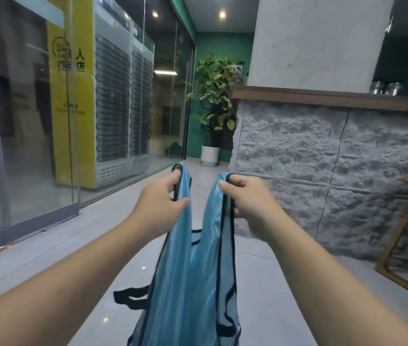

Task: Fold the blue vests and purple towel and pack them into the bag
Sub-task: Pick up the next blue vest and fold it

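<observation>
Holding the blue vest up in front of me, I work from the one head view available.

Head view:
1. My left hand grips the left shoulder strap at its top, fingers curled round the dark trim.
2. My right hand grips the right shoulder strap the same way, thumb on the near side of the fabric.
3. Both hands are raised at about the same height, a short gap between them, arms extended forward.
4. The vest hangs down from the two straps between my forearms, neck opening facing up, and its lower part leaves the frame at the bottom edge. A black side strap loops out to the left.
5. Below the vest lies a grey tiled floor.
6. To my right stands a stone-faced counter with a wooden top; a potted plant stands ahead by the green wall; glass panels run along my left.
</observation>
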### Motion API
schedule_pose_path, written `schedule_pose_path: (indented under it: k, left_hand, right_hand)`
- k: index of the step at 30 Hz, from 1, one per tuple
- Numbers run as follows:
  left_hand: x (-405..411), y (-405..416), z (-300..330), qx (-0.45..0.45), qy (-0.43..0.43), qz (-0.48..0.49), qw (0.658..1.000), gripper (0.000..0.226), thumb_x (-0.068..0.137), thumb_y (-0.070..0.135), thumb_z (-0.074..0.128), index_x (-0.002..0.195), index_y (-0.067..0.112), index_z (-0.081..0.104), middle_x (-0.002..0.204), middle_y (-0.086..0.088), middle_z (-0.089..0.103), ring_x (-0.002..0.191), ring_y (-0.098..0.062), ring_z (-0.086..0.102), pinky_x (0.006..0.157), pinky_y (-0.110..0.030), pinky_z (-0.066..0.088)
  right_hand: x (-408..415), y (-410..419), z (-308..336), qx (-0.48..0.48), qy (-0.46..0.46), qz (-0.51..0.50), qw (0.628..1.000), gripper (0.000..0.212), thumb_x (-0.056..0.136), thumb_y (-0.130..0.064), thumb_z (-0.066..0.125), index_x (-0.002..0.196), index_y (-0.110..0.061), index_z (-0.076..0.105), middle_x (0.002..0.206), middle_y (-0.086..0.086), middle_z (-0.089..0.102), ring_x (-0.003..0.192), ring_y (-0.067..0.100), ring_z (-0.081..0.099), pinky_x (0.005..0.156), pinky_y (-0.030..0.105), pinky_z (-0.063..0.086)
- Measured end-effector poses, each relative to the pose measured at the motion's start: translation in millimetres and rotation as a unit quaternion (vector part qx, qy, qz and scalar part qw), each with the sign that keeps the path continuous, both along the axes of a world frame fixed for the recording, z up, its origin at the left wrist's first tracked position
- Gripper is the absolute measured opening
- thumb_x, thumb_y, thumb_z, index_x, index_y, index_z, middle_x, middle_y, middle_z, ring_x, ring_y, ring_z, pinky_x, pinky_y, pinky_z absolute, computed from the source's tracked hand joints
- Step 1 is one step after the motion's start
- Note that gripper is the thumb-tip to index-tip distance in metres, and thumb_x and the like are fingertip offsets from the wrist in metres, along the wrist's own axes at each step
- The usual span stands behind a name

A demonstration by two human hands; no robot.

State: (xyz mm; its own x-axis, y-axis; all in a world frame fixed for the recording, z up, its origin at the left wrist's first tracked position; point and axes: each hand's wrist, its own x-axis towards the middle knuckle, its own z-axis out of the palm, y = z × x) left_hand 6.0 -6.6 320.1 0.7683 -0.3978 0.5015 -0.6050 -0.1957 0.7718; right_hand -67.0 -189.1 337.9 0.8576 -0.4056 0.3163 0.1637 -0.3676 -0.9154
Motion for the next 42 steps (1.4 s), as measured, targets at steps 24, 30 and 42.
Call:
schedule_pose_path:
  k: [24, 30, 42]
  left_hand:
    - [-27.7, -14.0, -6.7, -0.278, 0.269, -0.281, 0.878, 0.047, 0.089, -0.03, 0.036, 0.1, 0.002, 0.069, 0.126, -0.015, 0.073, 0.121, -0.025, 0.069, 0.095, -0.053, 0.059]
    - [3.9, -11.7, -33.5, -0.146, 0.187, -0.072, 0.969, 0.058, 0.079, -0.019, 0.056, 0.105, 0.029, 0.075, 0.126, -0.003, 0.067, 0.124, -0.025, 0.061, 0.102, -0.051, 0.054]
    - [-8.2, -25.6, -39.4, 0.155, 0.055, -0.239, 0.957, 0.048, 0.088, -0.001, 0.07, 0.117, 0.037, 0.068, 0.116, 0.013, 0.071, 0.103, -0.002, 0.067, 0.082, -0.006, 0.048]
  right_hand:
    - [-6.5, 0.9, 2.2, 0.109, -0.047, 0.018, 0.993, 0.025, 0.101, 0.002, 0.054, 0.102, -0.007, 0.078, 0.091, 0.019, 0.079, 0.074, 0.023, 0.071, 0.066, 0.033, 0.06]
    - [-13.1, -16.0, 18.3, 0.23, -0.1, 0.113, 0.961, 0.03, 0.105, 0.003, 0.046, 0.121, 0.0, 0.071, 0.104, 0.016, 0.076, 0.087, 0.022, 0.073, 0.087, 0.034, 0.059]
    - [-15.4, -32.7, 6.6, 0.304, -0.127, 0.213, 0.92, 0.029, 0.107, -0.002, 0.042, 0.113, -0.004, 0.07, 0.095, 0.012, 0.075, 0.084, 0.021, 0.071, 0.084, 0.035, 0.061]
